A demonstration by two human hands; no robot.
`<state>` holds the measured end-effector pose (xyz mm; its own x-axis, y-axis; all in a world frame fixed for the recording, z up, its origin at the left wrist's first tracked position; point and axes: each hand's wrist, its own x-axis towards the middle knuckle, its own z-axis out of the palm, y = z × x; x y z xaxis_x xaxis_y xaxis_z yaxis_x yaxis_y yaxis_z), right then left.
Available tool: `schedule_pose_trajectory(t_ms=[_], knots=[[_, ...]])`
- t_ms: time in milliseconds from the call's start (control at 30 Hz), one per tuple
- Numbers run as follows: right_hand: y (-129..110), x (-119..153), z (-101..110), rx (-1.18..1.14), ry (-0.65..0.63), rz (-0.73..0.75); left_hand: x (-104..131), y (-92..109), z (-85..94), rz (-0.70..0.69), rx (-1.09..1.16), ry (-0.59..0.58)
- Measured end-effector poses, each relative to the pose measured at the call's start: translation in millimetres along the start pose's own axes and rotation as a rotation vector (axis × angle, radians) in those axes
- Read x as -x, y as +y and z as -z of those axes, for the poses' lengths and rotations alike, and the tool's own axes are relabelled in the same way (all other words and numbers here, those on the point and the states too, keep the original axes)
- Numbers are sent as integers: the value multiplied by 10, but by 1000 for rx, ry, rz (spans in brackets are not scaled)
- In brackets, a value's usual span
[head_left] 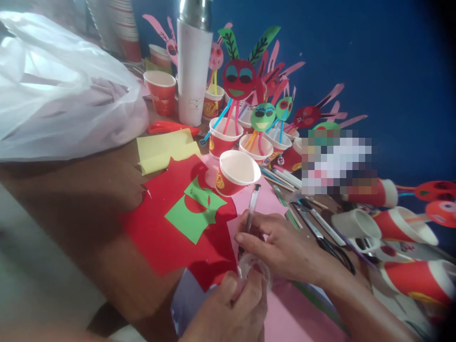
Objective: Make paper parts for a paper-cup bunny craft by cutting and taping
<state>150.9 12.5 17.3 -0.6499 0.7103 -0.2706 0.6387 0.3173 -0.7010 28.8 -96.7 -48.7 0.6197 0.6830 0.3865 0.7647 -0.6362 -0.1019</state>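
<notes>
My right hand (274, 242) grips a clear-barrelled pen (253, 202) with a dark end, held upright over pink paper (285, 308). Just below it, the fingers of my left hand (235, 304) are closed round a clear, round plastic thing (263, 270), perhaps a roll of tape; its kind is hard to make out. The pen's lower end reaches down to that thing. Left of my hands lies a cut red sheet (149, 237), with a green paper scrap (195, 228) on top. An upright paper cup (239, 168) stands beyond the pen.
Several cups hold paper faces on coloured straws, like the red face (238, 78). A white tumbler (194, 71) stands behind red-handled scissors (173, 127) and yellow paper (167, 147). A plastic bag (64, 95) fills the left. Black-handled scissors (333, 251) and tipped cups (416, 280) lie right.
</notes>
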Motion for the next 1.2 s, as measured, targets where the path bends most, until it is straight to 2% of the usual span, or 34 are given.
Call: schedule_pose_trajectory(t_ms=[233,567,867,933,1100,1200], knots=[[-73,-74,12,239,-69,38,54,77,-141,31,-13,54],[-63,-77,1,247,-135,25,81,93,-167,14,-31,6],[-54,-88,3,295,-134,74,51,86,-156,68,70,77],[-28,-85,5,295,-127,83,54,78,-140,61,80,60],[53,-71,38,181,-74,92,70,43,-89,36,121,-67],[73,-56,65,129,-64,83,68,26,-67,17,127,-87]])
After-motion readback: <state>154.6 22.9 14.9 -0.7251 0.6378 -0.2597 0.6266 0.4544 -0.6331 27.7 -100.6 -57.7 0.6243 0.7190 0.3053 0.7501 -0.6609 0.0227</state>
